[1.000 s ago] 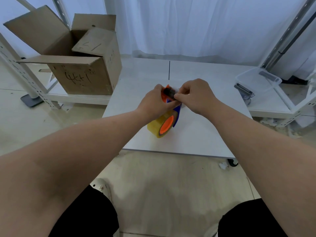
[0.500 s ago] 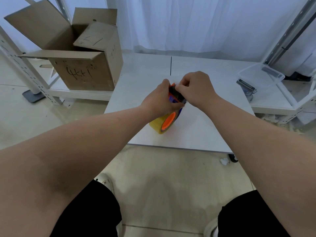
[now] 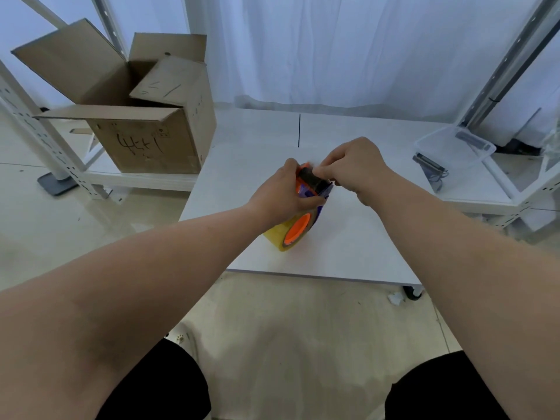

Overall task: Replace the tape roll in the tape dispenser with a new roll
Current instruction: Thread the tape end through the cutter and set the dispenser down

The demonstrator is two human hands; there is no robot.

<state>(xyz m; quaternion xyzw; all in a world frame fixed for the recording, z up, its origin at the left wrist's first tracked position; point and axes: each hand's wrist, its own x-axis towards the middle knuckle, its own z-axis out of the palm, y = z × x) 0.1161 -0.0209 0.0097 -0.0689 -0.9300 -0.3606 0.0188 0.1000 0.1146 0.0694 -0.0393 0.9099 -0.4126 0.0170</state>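
A blue and orange tape dispenser [image 3: 313, 189] stands on the white table [image 3: 348, 237], with a yellowish tape roll [image 3: 280, 236] mounted on its orange hub [image 3: 298, 228]. My left hand [image 3: 285, 192] grips the dispenser's body from the left, thumb across its side. My right hand [image 3: 354, 166] pinches at the dispenser's top end by the black roller, where a thin clear strip of tape seems to lie under the fingertips. The dispenser's handle is hidden under my left hand.
An open cardboard box [image 3: 142, 122] sits on a low white shelf at the left. A clear plastic tub [image 3: 454, 147] and a small dark device [image 3: 430, 166] lie on the shelf at the right. White curtains hang behind the table.
Both hands stay on the dispenser. My right hand's fingers have shifted a little along its top end, and the view has moved slightly.
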